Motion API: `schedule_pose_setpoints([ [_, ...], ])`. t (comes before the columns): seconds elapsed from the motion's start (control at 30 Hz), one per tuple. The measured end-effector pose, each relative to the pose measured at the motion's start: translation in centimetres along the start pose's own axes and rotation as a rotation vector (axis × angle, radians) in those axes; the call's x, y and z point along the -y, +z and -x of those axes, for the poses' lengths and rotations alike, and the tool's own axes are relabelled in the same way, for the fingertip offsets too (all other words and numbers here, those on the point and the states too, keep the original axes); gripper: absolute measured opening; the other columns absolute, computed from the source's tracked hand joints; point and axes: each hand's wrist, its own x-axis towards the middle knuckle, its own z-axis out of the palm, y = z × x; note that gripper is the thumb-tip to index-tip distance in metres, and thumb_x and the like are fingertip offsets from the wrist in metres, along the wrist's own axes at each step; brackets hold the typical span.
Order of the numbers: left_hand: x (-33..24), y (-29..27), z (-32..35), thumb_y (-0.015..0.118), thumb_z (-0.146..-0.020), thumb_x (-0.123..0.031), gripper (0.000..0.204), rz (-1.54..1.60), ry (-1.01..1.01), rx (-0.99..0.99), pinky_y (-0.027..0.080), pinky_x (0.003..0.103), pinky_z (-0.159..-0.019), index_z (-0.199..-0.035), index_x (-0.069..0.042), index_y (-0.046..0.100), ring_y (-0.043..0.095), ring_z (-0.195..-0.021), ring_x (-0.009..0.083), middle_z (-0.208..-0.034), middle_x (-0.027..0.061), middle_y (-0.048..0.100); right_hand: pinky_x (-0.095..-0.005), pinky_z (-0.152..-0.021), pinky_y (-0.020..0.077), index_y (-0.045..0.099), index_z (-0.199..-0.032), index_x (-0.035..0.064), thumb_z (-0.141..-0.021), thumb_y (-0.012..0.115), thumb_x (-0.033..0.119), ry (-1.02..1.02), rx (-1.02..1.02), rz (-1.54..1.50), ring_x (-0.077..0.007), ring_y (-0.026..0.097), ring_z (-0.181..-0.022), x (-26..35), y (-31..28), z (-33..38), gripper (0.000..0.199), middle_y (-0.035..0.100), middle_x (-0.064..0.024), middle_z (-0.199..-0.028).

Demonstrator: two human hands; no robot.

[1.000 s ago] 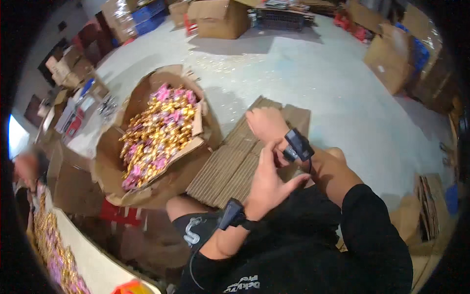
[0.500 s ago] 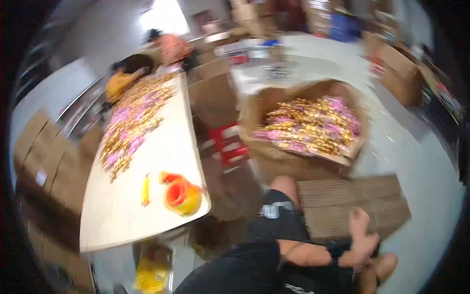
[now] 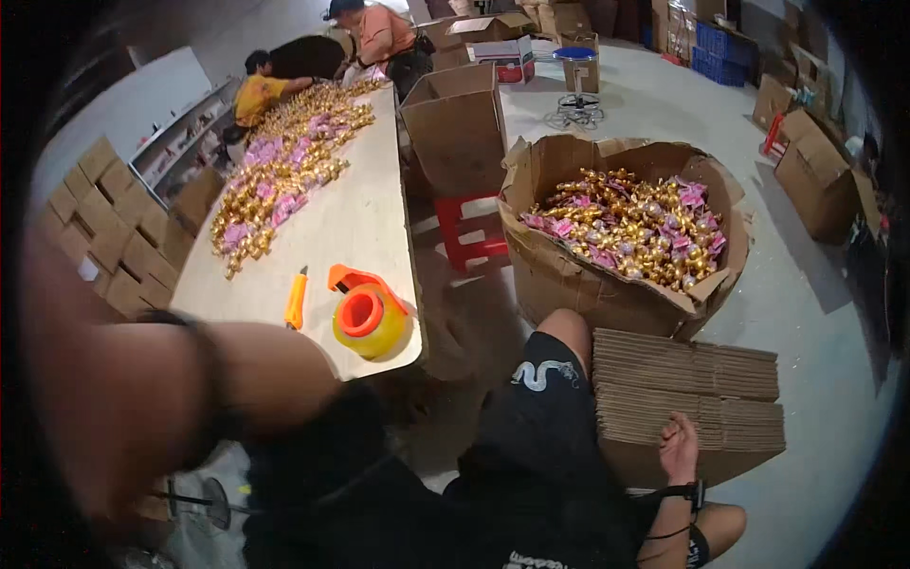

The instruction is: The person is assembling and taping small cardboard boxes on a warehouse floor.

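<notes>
White lettering (image 3: 536,560) is borne by the black clothing (image 3: 540,503) at the lower edge — cut off there, not wholly readable; 1 white snake print (image 3: 536,376) is carried on the shorts (image 3: 507,412), 1 pale label (image 3: 89,268) on a stacked carton (image 3: 102,250) — too small to be read

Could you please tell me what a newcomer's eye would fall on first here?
Probably the shiny gold-and-pink pieces heaped in the open carton right of centre, with more along the table at left. Next might come the orange-and-yellow tape dispenser on that table's near end.
</notes>
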Motion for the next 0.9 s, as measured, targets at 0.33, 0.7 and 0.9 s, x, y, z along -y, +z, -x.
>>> schedule_pose_setpoints([
  [0.33,3.7,-5.8,2.7,0.063,-0.083,-0.023,0.037,-0.299,-0.105,0.057,0.051,0.044,-0.076,-0.108,0.002,0.052,0.062,-0.083,0.0355,-0.089,0.0215,0.062,-0.0364,-0.054,0.042,0.059,-0.103,0.006,-0.096,0.052,0.028,0.037,0.045,-0.128,-0.0211,0.051,-0.059,-0.1,-1.4,2.5,0.024,0.052,-0.004,-0.069],
  [0.7,3.9,-5.0,4.7,0.06,-0.086,-0.019,0.028,-0.337,-0.11,-0.002,0.05,0.042,-0.078,-0.104,0.002,0.056,0.062,-0.084,0.0326,-0.09,0.0195,0.063,-0.0346,-0.058,0.0395,0.059,-0.102,0.0042,-0.096,0.052,0.028,0.064,0.009,-0.099,-0.0203,0.049,-0.063,1.2,-0.9,1.9,0.025,0.046,-0.0033,-0.07],
  [0.9,1.2,-6.4,4.4,0.058,-0.088,-0.017,0.024,-0.307,0.0,-0.061,0.05,0.041,-0.079,-0.103,0.002,0.058,0.062,-0.084,0.0311,-0.091,0.0184,0.063,-0.0337,-0.056,0.0416,0.059,-0.106,0.005,-0.095,0.054,0.03,0.031,0.064,-0.097,-0.0185,0.051,-0.064,0.4,-2.3,2.6,0.027,0.047,-0.0018,-0.071],
])
